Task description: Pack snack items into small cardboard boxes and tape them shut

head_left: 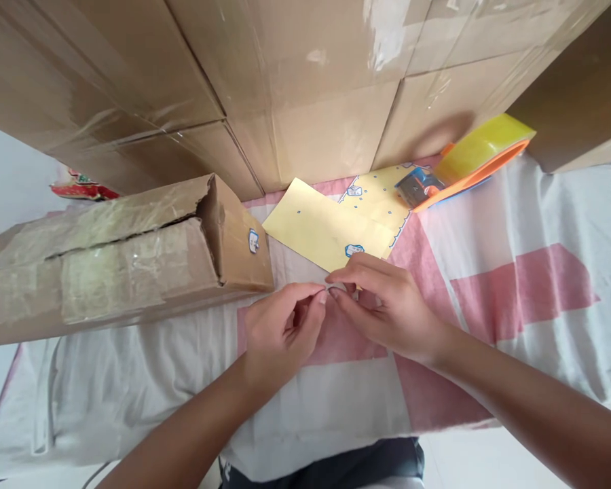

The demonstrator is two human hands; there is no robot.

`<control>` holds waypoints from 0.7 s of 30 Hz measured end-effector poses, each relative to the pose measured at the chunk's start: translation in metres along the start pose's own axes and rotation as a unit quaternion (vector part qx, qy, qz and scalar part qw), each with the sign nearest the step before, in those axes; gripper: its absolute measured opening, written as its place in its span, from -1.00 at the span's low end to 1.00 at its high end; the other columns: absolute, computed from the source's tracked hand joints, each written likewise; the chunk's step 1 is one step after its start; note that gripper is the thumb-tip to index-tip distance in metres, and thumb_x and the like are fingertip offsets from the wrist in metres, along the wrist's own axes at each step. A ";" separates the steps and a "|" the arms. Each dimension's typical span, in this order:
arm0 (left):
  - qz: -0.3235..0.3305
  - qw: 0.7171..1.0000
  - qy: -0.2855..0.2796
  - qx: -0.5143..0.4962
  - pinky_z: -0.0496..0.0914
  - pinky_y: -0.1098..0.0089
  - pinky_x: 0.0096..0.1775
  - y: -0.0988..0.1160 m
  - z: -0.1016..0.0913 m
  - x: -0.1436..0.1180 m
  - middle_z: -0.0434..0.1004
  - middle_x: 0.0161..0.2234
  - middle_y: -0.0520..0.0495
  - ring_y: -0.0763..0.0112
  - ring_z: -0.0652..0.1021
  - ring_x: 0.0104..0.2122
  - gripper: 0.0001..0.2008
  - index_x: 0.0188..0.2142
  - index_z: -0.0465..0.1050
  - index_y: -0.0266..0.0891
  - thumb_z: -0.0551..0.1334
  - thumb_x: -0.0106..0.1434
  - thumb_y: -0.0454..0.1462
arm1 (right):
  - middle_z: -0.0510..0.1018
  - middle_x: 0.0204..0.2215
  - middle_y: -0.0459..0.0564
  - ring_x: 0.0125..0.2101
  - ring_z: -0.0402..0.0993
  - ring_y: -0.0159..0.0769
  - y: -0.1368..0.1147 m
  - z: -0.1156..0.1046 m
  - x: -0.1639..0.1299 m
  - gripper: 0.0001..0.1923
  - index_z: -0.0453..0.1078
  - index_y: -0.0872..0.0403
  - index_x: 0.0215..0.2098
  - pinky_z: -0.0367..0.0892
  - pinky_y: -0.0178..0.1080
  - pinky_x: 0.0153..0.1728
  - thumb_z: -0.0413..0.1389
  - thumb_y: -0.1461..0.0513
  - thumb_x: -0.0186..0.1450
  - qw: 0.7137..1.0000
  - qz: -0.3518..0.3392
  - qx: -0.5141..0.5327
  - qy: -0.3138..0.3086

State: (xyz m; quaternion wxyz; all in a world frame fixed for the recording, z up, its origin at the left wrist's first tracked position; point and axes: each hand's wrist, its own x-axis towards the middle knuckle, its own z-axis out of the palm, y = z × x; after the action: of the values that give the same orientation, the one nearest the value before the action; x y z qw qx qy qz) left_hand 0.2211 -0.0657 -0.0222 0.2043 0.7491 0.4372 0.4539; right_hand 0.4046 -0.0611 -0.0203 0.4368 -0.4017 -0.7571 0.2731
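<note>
Two hands met fingertip to fingertip just beyond a yellow sheet's near edge.
The left hand [288, 322] pinched thumb and forefinger together; the right hand [381, 305] curled its fingertips close by, but whether either held anything small could not be told. The yellow sheet [316, 221] lay ahead on the checked cloth [489, 272], partly over a patterned sheet [381, 187]. A brushing knuckle might have shifted it, and anything tiny, if dropped, could have vanished among folds. The long carton [244, 251] hemmed the left, stacked boxes [326, 129] the back; the tape dispenser [489, 159] bounded the far right, leaving room nearer the cloth's front edge.
</note>
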 end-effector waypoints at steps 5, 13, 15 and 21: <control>0.000 1.000 0.004 0.005 0.35 0.61 -0.52 -0.003 0.000 -0.003 0.53 -0.57 0.16 0.66 0.41 -0.64 -0.95 -0.24 0.53 -0.22 0.28 0.33 -0.35 | 0.44 -0.46 -0.08 -0.46 0.35 -0.44 0.005 -0.003 0.007 -0.83 0.51 0.09 -0.24 0.22 -0.34 -0.45 0.09 0.40 0.41 0.999 -0.004 0.051 -0.003; 0.143 0.990 -0.006 -0.013 0.40 0.50 -0.49 0.000 -0.002 -0.013 0.58 -0.50 0.13 0.58 0.47 -0.58 -0.38 0.37 0.14 -0.27 0.22 0.35 -0.39 | 0.48 -0.40 -0.09 -0.43 0.34 -0.43 0.016 0.010 0.064 -0.87 0.49 0.10 -0.30 0.21 -0.32 -0.39 0.11 0.37 0.37 0.997 0.017 0.036 -0.062; 0.175 0.984 -0.026 -0.033 0.38 0.45 -0.51 0.003 -0.002 -0.016 0.58 -0.51 0.11 0.54 0.44 -0.60 -0.41 0.35 0.16 -0.36 0.21 0.35 -0.40 | 0.49 -0.37 -0.08 -0.41 0.36 -0.41 0.018 0.022 0.084 -0.86 0.49 0.10 -0.30 0.20 -0.31 -0.37 0.11 0.37 0.37 0.996 -0.009 0.002 -0.085; 0.170 0.983 -0.021 -0.068 0.30 0.44 -0.56 0.000 0.001 -0.017 0.46 -0.57 0.15 0.55 0.38 -0.63 -0.49 0.29 0.24 -0.39 0.19 0.36 -0.43 | 0.49 -0.36 -0.07 -0.34 0.38 -0.36 0.018 0.053 0.107 -0.87 0.50 0.10 -0.34 0.19 -0.29 -0.31 0.14 0.32 0.38 0.994 0.013 -0.056 -0.095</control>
State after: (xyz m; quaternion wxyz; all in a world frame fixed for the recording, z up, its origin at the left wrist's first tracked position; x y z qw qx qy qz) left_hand 0.2183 -0.0801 -0.0315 0.1839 0.8063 0.2675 0.4946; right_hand 0.3331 0.0361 -0.0118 0.3358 -0.4077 -0.8040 0.2731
